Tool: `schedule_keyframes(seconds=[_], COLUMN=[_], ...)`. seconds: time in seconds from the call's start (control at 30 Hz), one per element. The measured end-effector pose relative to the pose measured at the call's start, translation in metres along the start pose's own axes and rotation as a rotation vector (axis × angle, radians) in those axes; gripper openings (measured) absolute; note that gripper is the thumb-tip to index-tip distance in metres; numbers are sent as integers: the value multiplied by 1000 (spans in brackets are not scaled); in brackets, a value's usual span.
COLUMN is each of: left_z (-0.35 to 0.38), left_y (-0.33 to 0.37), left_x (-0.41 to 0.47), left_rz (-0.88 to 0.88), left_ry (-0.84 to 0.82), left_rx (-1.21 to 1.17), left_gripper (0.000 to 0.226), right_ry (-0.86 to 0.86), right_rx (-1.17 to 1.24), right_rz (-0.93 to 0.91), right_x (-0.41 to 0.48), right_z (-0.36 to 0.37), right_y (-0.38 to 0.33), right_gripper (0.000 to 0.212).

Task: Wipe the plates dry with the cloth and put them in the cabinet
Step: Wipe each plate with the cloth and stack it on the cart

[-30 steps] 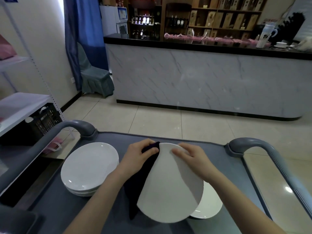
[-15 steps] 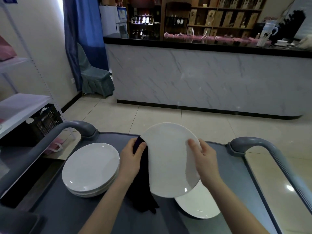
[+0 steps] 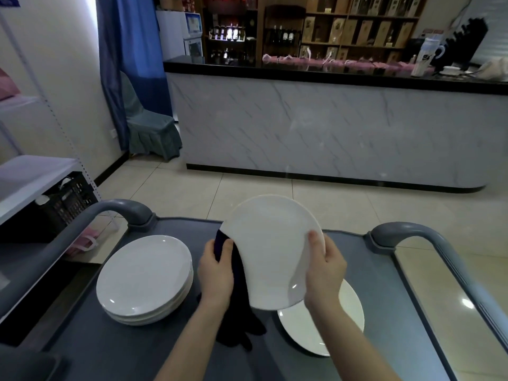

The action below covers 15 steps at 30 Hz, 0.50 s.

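Interior dim and flat, with daylight entering beside the curtain point(image 3: 129, 64) at 11 o'clock, a bright glare spot on the glossy floor point(image 3: 464, 287) at 4 o'clock, soft shadow across the plate point(image 3: 270, 251), the counter point(image 3: 330, 127) bowed by wide-angle distortion, and the far shelves point(image 3: 357, 26) at 12 o'clock soft.

Grey cart point(image 3: 82, 347) beneath the left hand point(image 3: 217, 273) and right hand point(image 3: 325, 268). We mark its left handle point(image 3: 121, 209) outboard of the left hand and its right handle point(image 3: 398, 232) outboard of the right. Beyond both hands we see a marble-fronted counter point(image 3: 330, 133). Farther left stand a blue curtain point(image 3: 129, 50), a covered chair point(image 3: 151, 130) and a black crate point(image 3: 68, 199).
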State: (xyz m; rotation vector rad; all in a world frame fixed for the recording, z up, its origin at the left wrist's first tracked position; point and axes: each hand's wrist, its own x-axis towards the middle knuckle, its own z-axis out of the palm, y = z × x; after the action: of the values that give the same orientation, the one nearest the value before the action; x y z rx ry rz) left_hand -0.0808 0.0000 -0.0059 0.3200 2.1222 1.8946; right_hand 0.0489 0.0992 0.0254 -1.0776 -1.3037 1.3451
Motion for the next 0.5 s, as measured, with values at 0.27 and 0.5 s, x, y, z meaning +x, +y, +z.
schedule_keyframes(seconds=[0.27,0.5], left_z=[-15,-14], left_y=[1,25], left_x=[7,19], left_rz=[77,308], left_ry=[-53,-482], left_rx=[-33,227], left_gripper=[10,15], right_ry=[-363,-752], right_rx=[-185,-516], right_rz=[-82,-182], right_x=[18,41], right_z=[-24,-21], right_y=[-10,-28], right_gripper=[6,12])
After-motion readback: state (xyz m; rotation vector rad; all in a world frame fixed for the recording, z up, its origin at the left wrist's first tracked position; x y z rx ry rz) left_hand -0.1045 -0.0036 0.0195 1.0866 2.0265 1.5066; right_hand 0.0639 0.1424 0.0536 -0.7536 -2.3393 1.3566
